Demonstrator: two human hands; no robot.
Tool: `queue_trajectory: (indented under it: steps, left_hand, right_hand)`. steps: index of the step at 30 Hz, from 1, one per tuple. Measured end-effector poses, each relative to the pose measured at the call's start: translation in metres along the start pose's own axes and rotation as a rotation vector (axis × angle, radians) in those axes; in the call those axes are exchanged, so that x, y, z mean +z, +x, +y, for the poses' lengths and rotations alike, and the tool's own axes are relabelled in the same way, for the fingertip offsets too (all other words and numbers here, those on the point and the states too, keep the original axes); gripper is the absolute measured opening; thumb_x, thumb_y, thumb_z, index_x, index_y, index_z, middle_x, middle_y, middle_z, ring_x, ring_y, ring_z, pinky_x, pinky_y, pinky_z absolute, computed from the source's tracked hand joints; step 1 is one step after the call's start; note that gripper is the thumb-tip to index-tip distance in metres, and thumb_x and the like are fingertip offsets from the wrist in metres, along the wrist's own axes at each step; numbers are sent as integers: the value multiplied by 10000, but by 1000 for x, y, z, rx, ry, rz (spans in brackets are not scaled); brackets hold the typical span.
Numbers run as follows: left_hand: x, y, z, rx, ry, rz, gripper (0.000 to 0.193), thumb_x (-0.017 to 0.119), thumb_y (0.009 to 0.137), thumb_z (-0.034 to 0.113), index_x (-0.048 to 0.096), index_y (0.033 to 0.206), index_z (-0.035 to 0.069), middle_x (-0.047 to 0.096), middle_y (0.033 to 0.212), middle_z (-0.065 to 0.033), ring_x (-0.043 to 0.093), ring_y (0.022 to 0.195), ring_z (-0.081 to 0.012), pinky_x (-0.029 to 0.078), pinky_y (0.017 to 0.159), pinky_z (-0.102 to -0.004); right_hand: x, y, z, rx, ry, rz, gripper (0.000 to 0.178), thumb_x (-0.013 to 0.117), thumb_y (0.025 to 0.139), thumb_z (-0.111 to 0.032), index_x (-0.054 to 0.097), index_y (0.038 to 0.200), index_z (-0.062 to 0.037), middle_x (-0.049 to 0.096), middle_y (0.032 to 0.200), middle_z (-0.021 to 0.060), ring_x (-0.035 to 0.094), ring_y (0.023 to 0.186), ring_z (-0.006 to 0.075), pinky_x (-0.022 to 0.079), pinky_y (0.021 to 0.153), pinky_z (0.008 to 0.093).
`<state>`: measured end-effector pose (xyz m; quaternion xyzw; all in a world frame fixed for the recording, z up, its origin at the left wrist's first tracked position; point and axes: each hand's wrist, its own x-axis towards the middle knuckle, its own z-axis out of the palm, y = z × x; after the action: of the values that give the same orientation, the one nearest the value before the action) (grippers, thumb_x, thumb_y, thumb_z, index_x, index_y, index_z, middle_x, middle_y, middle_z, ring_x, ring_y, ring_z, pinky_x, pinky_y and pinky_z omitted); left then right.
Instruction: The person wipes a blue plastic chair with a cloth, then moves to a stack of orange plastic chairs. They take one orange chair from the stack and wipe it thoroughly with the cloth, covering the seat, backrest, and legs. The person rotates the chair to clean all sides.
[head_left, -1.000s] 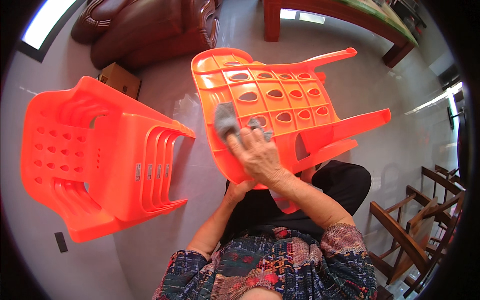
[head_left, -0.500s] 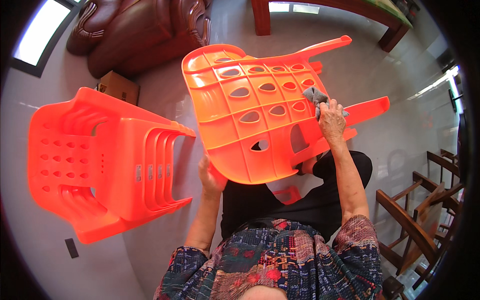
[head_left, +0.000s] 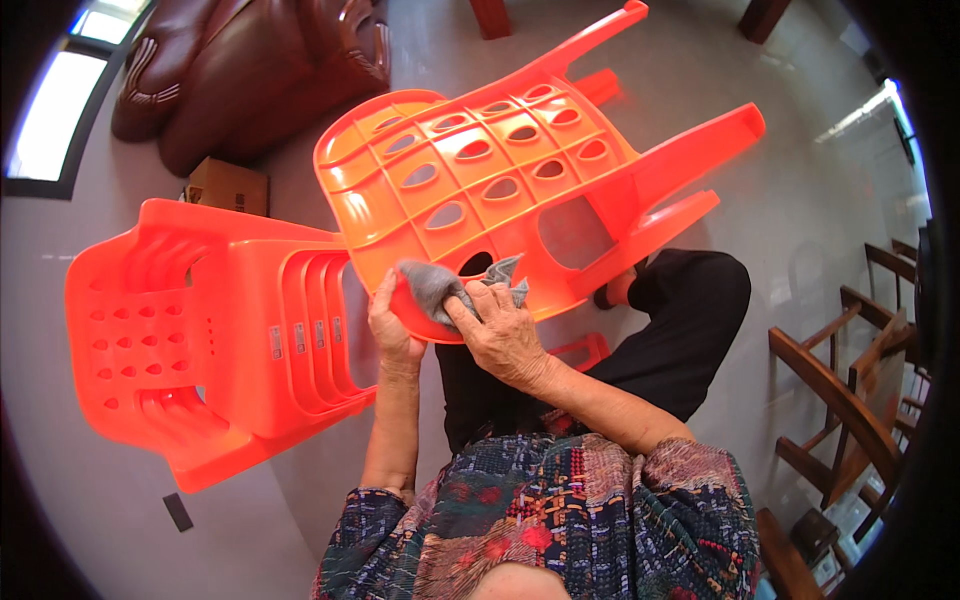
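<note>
An orange plastic chair is tipped over before me, its ribbed back with teardrop holes facing up and its legs stretching away to the upper right. At the near left corner of that back, my left hand grips the rim. My right hand is closed on a grey cloth and presses it to the ribbed surface, close beside the left hand. Part of the cloth sticks out past the fingers. The left fingertips under the rim are hidden.
To the left stands a stack of matching orange chairs, touching or nearly touching the tipped one. Behind are a brown leather sofa and a cardboard box. Wooden chairs crowd the right side.
My right hand has carried the grey cloth from the seat end near the legs to the near left corner of the back. The chair has tilted and shifted slightly left.
</note>
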<state>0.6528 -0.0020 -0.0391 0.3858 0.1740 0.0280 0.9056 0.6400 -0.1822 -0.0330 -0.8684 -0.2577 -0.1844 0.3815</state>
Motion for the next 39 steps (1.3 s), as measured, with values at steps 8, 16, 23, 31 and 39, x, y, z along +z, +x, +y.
queue_trajectory:
  steps: [8,16,23,31,39]
  left_hand:
    - [28,-16,-2,-7,-51,42,463,446,970,286,391,1354,33,511,1324,-114,508,1200,-279,415,1015,-435]
    - [23,0,15,-4,-7,86,488,474,957,319,408,1360,51,505,1343,-115,496,1216,-291,396,1034,-458]
    - [19,23,40,-129,-18,-65,492,450,968,353,448,1330,20,526,1320,-146,515,1199,-315,401,1025,-476]
    - [30,28,53,-183,57,-16,493,442,970,349,451,1322,2,524,1317,-166,525,1185,-328,403,1019,-480]
    - [29,30,60,-219,105,-28,488,443,969,344,455,1322,8,527,1318,-161,524,1184,-331,402,1018,-479]
  right_hand:
    - [-27,-65,118,504,-49,-194,202,556,741,-150,599,906,-42,534,930,159,527,889,349,476,772,441]
    - [7,-73,182,1070,409,-440,314,504,734,-136,689,979,-74,648,944,243,627,937,381,481,827,451]
    - [70,-135,250,1063,429,-636,328,537,729,-131,694,1017,-113,655,958,210,630,918,357,493,786,447]
    - [72,-165,240,724,-178,-444,141,588,763,-164,684,854,-114,540,1010,120,550,955,364,500,775,479]
    - [2,-168,339,1025,-734,34,208,559,826,-195,575,1032,-167,488,1057,130,502,968,361,498,729,465]
